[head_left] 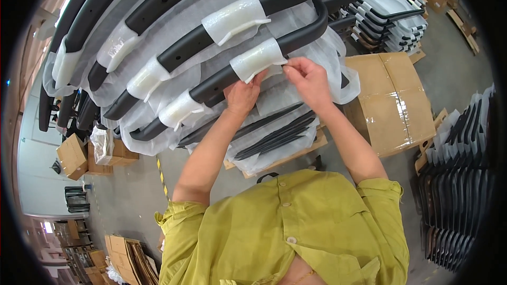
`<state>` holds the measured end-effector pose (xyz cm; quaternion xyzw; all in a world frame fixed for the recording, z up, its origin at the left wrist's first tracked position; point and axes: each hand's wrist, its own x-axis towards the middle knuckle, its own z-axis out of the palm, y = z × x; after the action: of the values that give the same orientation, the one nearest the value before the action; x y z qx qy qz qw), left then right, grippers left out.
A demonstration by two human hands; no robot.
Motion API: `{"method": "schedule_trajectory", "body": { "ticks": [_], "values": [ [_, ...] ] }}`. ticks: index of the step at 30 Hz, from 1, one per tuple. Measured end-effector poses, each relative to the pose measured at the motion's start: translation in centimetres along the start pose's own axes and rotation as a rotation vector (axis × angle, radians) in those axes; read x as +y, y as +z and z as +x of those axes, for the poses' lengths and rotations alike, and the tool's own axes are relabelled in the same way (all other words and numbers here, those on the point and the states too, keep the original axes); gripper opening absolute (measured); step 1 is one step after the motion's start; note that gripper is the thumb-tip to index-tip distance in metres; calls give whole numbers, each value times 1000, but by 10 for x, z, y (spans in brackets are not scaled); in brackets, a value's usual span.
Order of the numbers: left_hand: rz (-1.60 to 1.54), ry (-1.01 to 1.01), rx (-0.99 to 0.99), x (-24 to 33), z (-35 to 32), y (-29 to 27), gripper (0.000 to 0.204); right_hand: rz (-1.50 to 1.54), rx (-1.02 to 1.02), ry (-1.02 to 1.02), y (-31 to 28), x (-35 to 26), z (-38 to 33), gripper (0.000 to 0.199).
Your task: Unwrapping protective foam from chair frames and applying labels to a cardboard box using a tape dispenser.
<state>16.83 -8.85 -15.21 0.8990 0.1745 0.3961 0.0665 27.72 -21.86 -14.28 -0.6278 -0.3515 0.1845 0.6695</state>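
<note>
From the head camera I look down on a grey concrete floor (132,195) in a big workshop, with a yellow line (161,171) painted across it just left of my yellow-green shirt (285,227). Ahead of me stands a stack of black curved bars (211,37), laid side by side on thin white foam sheet (174,21) and each wrapped at intervals with milky plastic sleeves.

My left hand (243,95) sits under the nearest bar (274,53), fingers curled up against the white sleeve (257,59) on it. My right hand (309,79) pinches the right edge of that same sleeve between thumb and fingertips. So both hands are closed on the sleeve, which sits mid-bar, near the front of the stack.

Below the stack, more flat black parts in clear bags (274,137) lie on a wooden pallet (285,158). To my right is a large brown cardboard box (393,100), sealed with glossy clear tape. Further right, black parts in white wrap stand in rows (459,179). At top right, another pile of wrapped black frames (385,16) sits, with cardboard pieces (454,10) beyond. On the left, small brown cartons (74,155) stand on the floor, and flattened cardboard (132,258) lies at lower left.
</note>
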Motion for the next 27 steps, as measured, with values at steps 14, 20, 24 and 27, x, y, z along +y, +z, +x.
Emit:
{"method": "schedule_trajectory", "body": {
  "ticks": [14,20,24,27],
  "values": [
    [-135,-167,192,10,6,14,20,-690,224,-695,28,33,41,18],
    [-61,29,47,0,-36,-30,28,-880,80,-662,8,9,3,28],
    [12,155,99,-11,-95,-66,35,-988,63,-741,-65,21,-31,44],
    [93,122,23,-31,-116,-86,34,-780,-69,-291,-76,2,-13,46]
  ]
}}
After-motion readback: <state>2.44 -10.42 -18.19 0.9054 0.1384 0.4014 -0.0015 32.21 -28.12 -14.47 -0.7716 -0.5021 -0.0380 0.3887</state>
